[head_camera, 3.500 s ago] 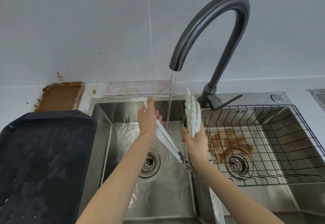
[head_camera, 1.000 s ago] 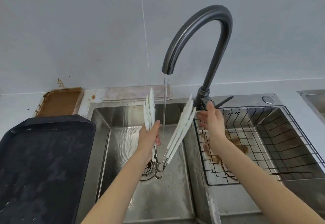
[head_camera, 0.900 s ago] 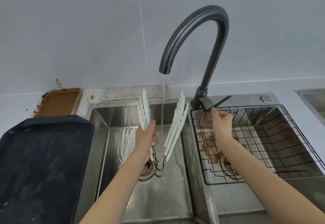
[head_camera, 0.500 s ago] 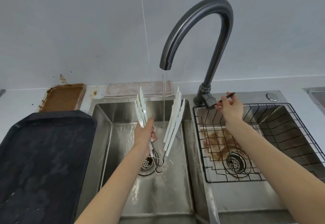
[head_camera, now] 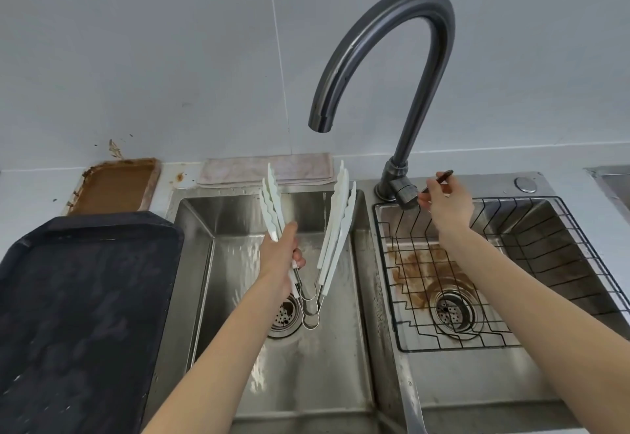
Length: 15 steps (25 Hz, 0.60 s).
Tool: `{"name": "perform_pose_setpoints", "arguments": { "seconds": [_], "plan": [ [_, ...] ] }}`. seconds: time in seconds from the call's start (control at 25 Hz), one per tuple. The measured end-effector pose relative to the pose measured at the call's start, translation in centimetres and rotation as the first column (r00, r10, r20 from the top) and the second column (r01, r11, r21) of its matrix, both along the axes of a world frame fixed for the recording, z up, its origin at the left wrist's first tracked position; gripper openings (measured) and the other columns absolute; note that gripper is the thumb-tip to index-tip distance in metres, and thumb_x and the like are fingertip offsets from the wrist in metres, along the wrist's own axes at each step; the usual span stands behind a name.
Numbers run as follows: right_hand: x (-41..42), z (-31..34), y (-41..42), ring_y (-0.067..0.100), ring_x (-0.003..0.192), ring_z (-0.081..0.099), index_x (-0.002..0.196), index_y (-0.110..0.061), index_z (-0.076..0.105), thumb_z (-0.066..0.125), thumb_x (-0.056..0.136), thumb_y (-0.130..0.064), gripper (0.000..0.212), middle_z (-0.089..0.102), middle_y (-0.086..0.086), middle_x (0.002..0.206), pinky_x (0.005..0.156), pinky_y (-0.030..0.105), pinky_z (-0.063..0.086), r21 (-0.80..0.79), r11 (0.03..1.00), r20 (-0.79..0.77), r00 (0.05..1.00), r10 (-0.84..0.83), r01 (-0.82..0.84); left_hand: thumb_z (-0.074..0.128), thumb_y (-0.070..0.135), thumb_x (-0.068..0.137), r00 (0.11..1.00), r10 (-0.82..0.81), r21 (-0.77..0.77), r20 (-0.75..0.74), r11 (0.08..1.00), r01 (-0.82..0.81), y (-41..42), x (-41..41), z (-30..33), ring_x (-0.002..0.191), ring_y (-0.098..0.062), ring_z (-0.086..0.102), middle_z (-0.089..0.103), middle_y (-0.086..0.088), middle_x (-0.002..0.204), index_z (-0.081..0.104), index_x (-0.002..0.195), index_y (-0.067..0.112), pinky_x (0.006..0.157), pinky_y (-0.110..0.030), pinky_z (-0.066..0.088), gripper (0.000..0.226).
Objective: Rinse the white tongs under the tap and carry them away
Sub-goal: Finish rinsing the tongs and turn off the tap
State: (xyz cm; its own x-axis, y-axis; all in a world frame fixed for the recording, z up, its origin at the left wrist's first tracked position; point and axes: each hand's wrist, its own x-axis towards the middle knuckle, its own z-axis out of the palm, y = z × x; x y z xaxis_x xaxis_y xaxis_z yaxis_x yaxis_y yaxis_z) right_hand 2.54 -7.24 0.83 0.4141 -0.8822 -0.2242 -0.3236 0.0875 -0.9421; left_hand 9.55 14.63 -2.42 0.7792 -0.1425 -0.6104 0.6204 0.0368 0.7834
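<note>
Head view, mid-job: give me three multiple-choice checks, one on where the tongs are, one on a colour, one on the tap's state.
1. Where are the white tongs?
A. In the wire rack
B. Held over the left basin
C. On the black tray

2. What colour is the tap?
A. Dark grey
B. Gold
C. White

3. Is water running?
A. Yes, a full stream
B. A thin stream
C. No stream visible

Answers:
1 B, the left hand grips one side of them above the left basin.
2 A, the curved spout is dark metal.
3 C, nothing falls from the spout, and the right hand is at the lever.
</note>
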Motion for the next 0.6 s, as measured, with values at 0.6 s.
{"name": "perform_pose_setpoints", "arguments": {
  "seconds": [0.6],
  "plan": [
    [0.34, 0.62, -0.47, 0.011, 0.066, 0.058, 0.119, 0.002, 0.053, 0.046, 0.095, -0.016, 0.030, 0.055, 0.005, 0.086, 0.054, 0.012, 0.052, -0.103, 0.991, -0.129, 0.989, 0.078, -0.091, 0.054, 0.021, 0.090, 0.999, -0.034, -0.002, -0.009, 0.999, 0.034, 0.43, -0.67, 0.59, 0.045, -0.011, 0.024, 0.031, 0.002, 0.059, 0.046, 0.079, 0.021, 0.034, -0.015, 0.028, 0.013]
  ]
}}
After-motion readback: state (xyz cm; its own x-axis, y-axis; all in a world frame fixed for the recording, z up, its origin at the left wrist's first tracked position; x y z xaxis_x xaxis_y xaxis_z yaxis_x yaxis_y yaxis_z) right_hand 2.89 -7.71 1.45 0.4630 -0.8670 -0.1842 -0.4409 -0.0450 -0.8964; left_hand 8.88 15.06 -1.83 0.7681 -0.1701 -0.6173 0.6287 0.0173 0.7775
